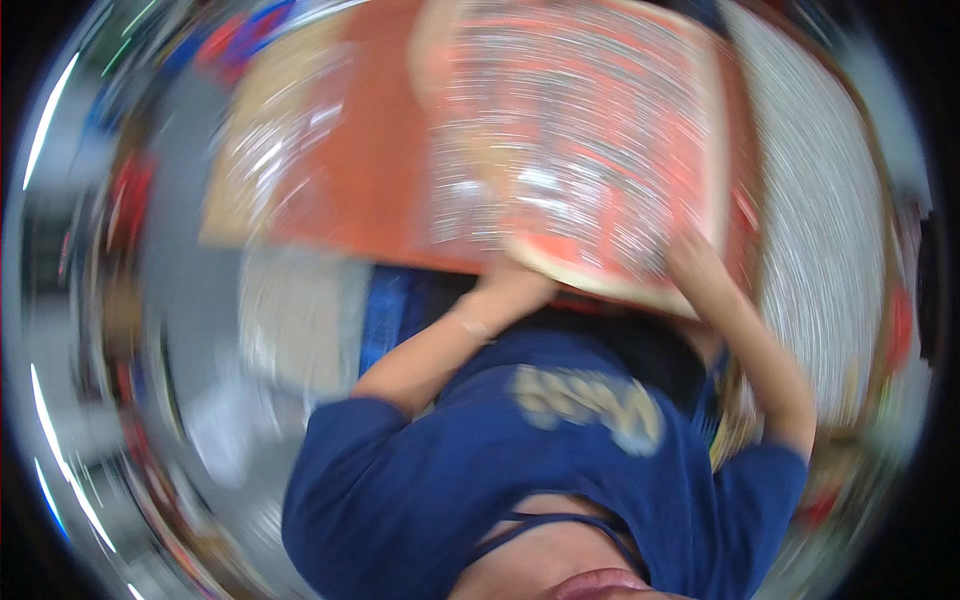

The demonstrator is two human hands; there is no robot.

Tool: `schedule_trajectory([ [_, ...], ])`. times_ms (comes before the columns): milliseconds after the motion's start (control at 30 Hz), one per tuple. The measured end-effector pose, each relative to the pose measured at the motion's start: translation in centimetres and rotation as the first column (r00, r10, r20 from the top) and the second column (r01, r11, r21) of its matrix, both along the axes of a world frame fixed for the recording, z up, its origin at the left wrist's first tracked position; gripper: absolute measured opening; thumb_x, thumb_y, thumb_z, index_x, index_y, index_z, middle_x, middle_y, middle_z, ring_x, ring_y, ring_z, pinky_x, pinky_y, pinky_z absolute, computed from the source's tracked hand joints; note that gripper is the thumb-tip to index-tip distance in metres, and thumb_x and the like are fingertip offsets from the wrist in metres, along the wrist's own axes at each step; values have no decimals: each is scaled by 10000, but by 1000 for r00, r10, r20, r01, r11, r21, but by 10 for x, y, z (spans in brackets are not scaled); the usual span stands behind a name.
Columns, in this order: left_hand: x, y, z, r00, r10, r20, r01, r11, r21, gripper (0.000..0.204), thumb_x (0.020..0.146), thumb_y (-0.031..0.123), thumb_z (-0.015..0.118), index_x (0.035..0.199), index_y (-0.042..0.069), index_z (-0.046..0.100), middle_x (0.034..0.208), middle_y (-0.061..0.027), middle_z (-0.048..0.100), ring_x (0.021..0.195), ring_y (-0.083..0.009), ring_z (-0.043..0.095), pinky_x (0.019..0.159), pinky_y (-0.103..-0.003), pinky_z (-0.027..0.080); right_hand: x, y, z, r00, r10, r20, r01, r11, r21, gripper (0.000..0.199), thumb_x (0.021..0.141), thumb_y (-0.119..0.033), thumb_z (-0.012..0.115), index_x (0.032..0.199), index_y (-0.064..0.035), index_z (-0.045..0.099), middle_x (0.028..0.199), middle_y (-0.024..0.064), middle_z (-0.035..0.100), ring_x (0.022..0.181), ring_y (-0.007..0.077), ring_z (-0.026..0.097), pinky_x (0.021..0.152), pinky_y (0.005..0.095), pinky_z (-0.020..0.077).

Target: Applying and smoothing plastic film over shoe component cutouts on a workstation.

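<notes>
A large flat panel [590, 130], red with grey lines and a pale cream rim, lies in front of me, smeared by motion. At its near edge my left hand [518, 286] is closed round the rim, its fingers partly hidden beneath it. My right hand [697, 264] rests on the panel's near right part; its fingers are too blurred to tell whether they grip. Under the panel is a reddish-brown tabletop [385, 140].
Left on the table lies a shiny tan sheet or packet [285, 130]. A broad pale grey ribbed surface [815, 220] stands to the right. A whitish stack [300, 320] and a blue object [388, 310] are left of my body. A blurred pale shape [432, 55] borders the panel's far left.
</notes>
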State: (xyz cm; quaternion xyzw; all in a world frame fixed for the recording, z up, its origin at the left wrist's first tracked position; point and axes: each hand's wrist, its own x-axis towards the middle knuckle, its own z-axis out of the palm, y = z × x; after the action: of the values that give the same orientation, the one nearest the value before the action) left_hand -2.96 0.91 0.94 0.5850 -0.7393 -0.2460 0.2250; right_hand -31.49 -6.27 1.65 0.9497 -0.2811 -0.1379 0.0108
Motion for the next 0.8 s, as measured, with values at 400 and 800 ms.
schedule_trajectory([
  [400,-34,7,-63,925,219,310,-92,921,-378,537,719,292,566,1113,-72,558,1241,-305,477,1189,-434,424,1014,-553,284,71,-86,-102,849,357,390,-333,934,-130,328,892,-249,514,1081,13,576,1033,239,590,951,393,570,815,474,462],
  [800,-39,8,-65,944,69,324,41,946,-320,621,728,294,560,1228,-68,500,1351,-311,392,1301,-481,302,1082,-610,148,-38,-21,-21,906,42,420,-62,997,35,392,900,-281,499,1198,-33,551,1172,272,567,1110,403,540,901,498,448],
])
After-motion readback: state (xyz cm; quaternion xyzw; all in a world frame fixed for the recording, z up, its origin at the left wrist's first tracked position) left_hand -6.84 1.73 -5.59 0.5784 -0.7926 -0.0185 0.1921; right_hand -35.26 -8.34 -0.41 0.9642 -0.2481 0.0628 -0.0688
